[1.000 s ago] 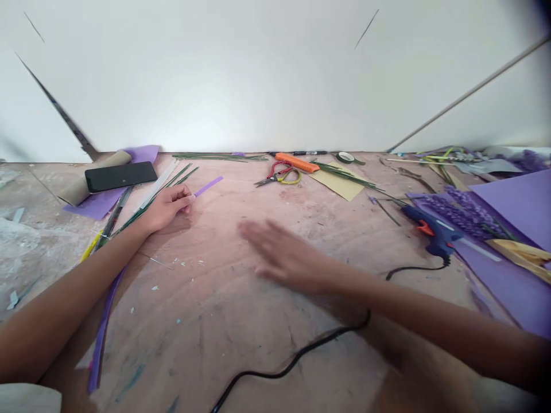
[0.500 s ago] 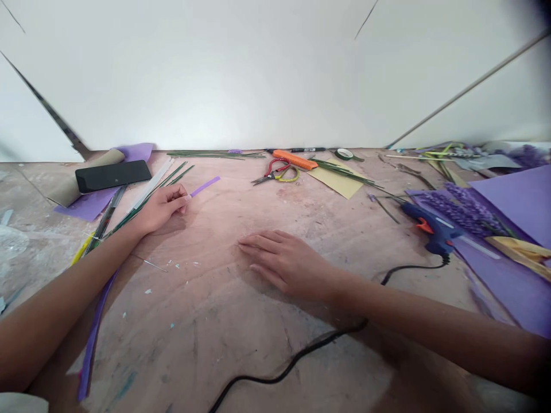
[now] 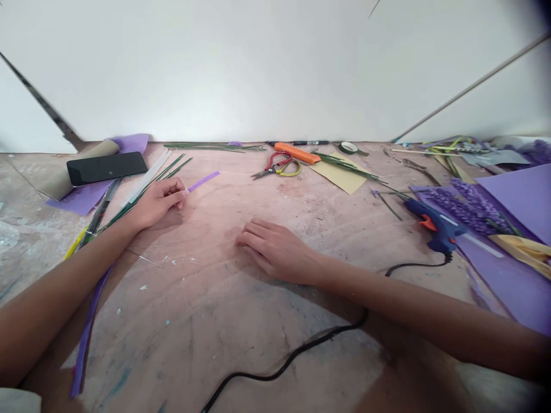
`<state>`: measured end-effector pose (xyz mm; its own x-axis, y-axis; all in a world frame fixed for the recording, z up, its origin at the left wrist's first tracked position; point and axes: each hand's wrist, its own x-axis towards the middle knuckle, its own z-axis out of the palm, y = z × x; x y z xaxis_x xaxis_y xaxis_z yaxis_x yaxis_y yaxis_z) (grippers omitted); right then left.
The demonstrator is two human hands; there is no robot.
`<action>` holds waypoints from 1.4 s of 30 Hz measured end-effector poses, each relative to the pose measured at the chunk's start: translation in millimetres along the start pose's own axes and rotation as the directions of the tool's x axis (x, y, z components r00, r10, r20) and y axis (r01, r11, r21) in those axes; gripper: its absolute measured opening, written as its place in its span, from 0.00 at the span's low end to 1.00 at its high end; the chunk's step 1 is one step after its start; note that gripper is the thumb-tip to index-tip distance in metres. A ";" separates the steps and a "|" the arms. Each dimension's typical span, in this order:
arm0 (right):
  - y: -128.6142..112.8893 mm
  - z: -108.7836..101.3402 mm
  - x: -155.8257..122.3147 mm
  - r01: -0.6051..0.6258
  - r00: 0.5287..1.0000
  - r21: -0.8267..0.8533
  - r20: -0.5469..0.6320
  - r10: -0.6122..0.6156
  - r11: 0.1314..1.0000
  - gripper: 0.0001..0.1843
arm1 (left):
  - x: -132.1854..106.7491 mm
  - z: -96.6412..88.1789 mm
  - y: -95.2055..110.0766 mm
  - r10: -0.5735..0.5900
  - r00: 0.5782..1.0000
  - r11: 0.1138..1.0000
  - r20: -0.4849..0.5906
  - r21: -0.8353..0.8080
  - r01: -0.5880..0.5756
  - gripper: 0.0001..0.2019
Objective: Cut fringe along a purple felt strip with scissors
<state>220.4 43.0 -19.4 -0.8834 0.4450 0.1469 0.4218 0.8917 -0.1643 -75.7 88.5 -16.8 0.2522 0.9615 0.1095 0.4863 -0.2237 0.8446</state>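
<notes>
A purple paper strip (image 3: 205, 181) sticks out to the right from between the thumb and fingers of my left hand (image 3: 162, 198), which is closed on it just above the worktop (image 3: 202, 321). My right hand (image 3: 273, 248) rests palm down near the middle of the worktop, its fingers loosely bent and a little apart; nothing shows in them. Beneath my left forearm passes a longer purple strip (image 3: 88, 338). Whether the two strips are one piece cannot be seen. Green wire stems (image 3: 172, 168) lie beside my left hand, and a thin needle-like rod (image 3: 150, 261) lies below it.
A phone (image 3: 107, 168) leans on a cardboard tube at the back left. Along the back are red-and-yellow-handled cutters (image 3: 278, 166), an orange utility knife (image 3: 297, 152) and green tape (image 3: 348, 147). At right, a blue glue gun (image 3: 434, 225) with a black cord (image 3: 297, 358) lies by purple flowers (image 3: 469, 209).
My right hand has shifted slightly up and left, and its outstretched fingers have bent. My left hand keeps its hold on the strip. The view has tilted slightly.
</notes>
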 end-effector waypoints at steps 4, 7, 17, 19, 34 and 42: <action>20.8 -0.6 2.3 -0.124 0.992 -0.014 0.028 0.125 0.992 0.13 | 0.0 0.1 0.1 0.000 1.000 1.000 0.002 0.007 0.000 0.11; 58.9 -19.6 -0.3 -0.409 0.910 -0.086 -0.113 0.399 0.908 0.21 | -0.1 0.5 0.4 0.006 1.000 1.000 -0.006 0.016 -0.006 0.11; 45.7 -28.9 1.8 -0.209 0.976 -0.005 -0.071 0.208 0.978 0.13 | -1.6 1.0 4.3 0.024 1.000 0.999 -0.003 0.040 -0.024 0.12; 42.5 -21.8 6.1 -0.168 0.984 0.039 -0.050 0.170 0.985 0.10 | -1.8 1.2 5.0 0.022 1.000 0.999 -0.001 0.045 -0.022 0.12; 57.2 -21.6 14.0 -0.258 0.966 0.032 0.029 0.257 0.966 0.07 | -0.3 1.4 4.2 0.011 1.000 0.999 0.006 0.033 -0.012 0.12; 86.2 -42.9 10.7 -0.530 0.841 -0.178 -0.241 0.485 0.829 0.19 | 0.1 2.0 4.8 0.004 1.000 0.999 -0.001 0.038 -0.004 0.12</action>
<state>256.1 128.1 9.9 -0.4887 0.8266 0.2792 0.8541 0.5186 -0.0403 -71.6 87.2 -13.7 0.2532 0.9608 0.1131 0.5171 -0.2332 0.8235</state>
